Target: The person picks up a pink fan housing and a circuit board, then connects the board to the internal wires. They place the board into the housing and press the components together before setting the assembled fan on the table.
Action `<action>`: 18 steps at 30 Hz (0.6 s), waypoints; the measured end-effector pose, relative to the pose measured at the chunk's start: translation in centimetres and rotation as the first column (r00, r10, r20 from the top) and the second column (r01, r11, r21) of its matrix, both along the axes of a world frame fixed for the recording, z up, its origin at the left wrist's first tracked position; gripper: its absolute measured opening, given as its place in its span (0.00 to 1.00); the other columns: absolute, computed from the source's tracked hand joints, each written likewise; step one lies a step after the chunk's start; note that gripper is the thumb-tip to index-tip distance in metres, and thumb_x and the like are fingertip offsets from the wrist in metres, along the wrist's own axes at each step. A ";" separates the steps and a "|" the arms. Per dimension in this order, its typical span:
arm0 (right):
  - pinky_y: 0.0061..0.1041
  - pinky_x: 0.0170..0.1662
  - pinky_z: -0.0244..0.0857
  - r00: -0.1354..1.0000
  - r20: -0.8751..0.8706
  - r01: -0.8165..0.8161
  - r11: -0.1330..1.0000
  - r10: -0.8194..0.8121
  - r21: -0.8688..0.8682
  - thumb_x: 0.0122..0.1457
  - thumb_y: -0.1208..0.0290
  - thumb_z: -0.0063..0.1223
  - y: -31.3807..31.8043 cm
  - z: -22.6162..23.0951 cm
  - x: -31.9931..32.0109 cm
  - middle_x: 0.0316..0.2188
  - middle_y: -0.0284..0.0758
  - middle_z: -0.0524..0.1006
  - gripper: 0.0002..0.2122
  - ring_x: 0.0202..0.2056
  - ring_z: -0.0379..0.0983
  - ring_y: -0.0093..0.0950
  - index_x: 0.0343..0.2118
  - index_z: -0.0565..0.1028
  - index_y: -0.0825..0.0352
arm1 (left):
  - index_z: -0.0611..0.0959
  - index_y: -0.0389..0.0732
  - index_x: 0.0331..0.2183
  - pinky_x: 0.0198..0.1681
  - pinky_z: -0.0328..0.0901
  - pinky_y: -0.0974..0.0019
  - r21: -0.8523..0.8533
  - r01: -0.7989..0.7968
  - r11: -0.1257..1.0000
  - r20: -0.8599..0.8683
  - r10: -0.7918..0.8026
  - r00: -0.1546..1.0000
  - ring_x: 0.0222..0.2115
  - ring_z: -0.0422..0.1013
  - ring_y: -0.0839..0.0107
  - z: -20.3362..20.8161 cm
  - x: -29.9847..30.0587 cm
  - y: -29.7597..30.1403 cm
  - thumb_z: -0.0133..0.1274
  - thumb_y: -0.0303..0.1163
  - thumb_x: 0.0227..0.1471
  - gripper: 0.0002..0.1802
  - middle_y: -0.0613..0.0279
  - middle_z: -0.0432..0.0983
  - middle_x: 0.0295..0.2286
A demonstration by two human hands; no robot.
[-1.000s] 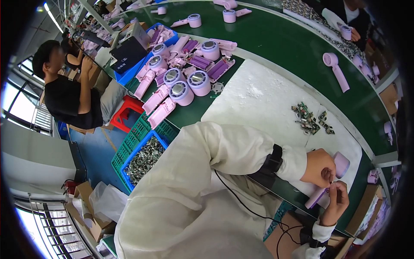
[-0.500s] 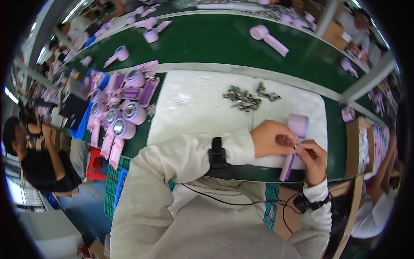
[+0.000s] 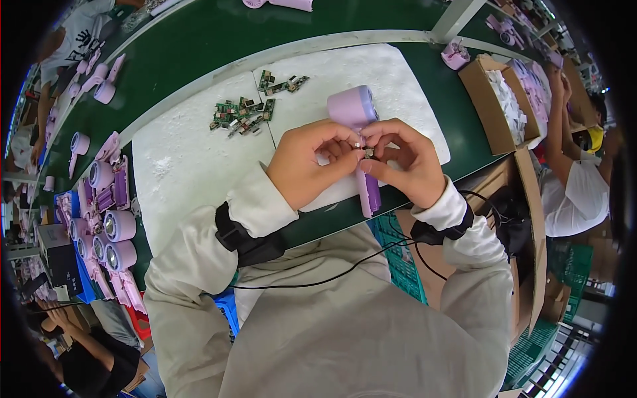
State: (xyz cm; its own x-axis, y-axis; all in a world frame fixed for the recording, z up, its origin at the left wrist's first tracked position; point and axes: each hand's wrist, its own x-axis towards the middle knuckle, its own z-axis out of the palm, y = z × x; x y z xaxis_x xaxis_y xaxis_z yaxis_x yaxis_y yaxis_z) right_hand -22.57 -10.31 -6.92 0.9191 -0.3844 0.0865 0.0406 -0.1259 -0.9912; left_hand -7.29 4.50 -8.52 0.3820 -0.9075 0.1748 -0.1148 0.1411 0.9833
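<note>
Both hands meet over the right half of the white sheet (image 3: 192, 166), near its near edge, with their fingertips almost touching. The left hand (image 3: 317, 164) comes in from the sheet's near side, its back turned up and its wrist angled to the right; the index finger curves over and the thumb runs level beneath it, the two pinching at a small part (image 3: 368, 152). The right hand (image 3: 408, 162) reaches in over the sheet's near right portion, its wrist bent leftward, index finger arched and thumb straight, pinching at the same small part from the other side. The fingertips cover much of it, so its full shape cannot be told.

Under the hands is a pink and lilac handheld fan (image 3: 348, 108): its round head lies on the right half of the sheet, beyond the fingers, and its handle points to the sheet's near edge, the lower end reaching past it over the green bench (image 3: 428, 76).

A pile of small circuit boards (image 3: 242, 116) lies on the far middle of the sheet. Left of the sheet are gathered more pink fan parts (image 3: 119, 225), and right of it stands an open cardboard box (image 3: 479, 99) holding white pieces
</note>
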 end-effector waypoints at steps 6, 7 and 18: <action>0.20 0.46 0.70 0.993 -0.087 -0.081 0.996 0.078 -0.029 0.55 0.85 0.60 -1.6 1.2 -0.4 0.40 0.34 0.78 0.17 0.40 0.76 0.21 0.49 0.74 0.72 | 0.82 0.34 0.37 0.33 0.67 0.74 -0.006 0.003 1.000 -0.041 -0.003 0.999 0.29 0.72 0.79 -0.2 -0.1 0.3 0.61 0.24 0.54 0.08 0.64 0.78 0.30; 0.20 0.46 0.71 0.988 -0.127 -0.087 0.996 0.086 -0.005 0.56 0.85 0.59 -2.0 1.4 -0.5 0.39 0.35 0.78 0.17 0.40 0.76 0.21 0.49 0.74 0.72 | 0.82 0.35 0.37 0.33 0.67 0.74 -0.012 0.001 1.000 -0.039 -0.001 0.999 0.29 0.73 0.79 -0.2 -0.1 0.3 0.61 0.24 0.54 0.08 0.64 0.78 0.30; 0.21 0.47 0.72 0.962 -0.244 -0.140 0.989 0.123 -0.054 0.58 0.83 0.58 -1.5 2.5 -0.4 0.38 0.36 0.79 0.11 0.40 0.77 0.21 0.45 0.77 0.73 | 0.81 0.35 0.37 0.32 0.68 0.72 -0.037 -0.029 0.999 0.113 0.033 0.993 0.28 0.74 0.76 0.1 0.1 0.2 0.61 0.26 0.54 0.08 0.63 0.77 0.29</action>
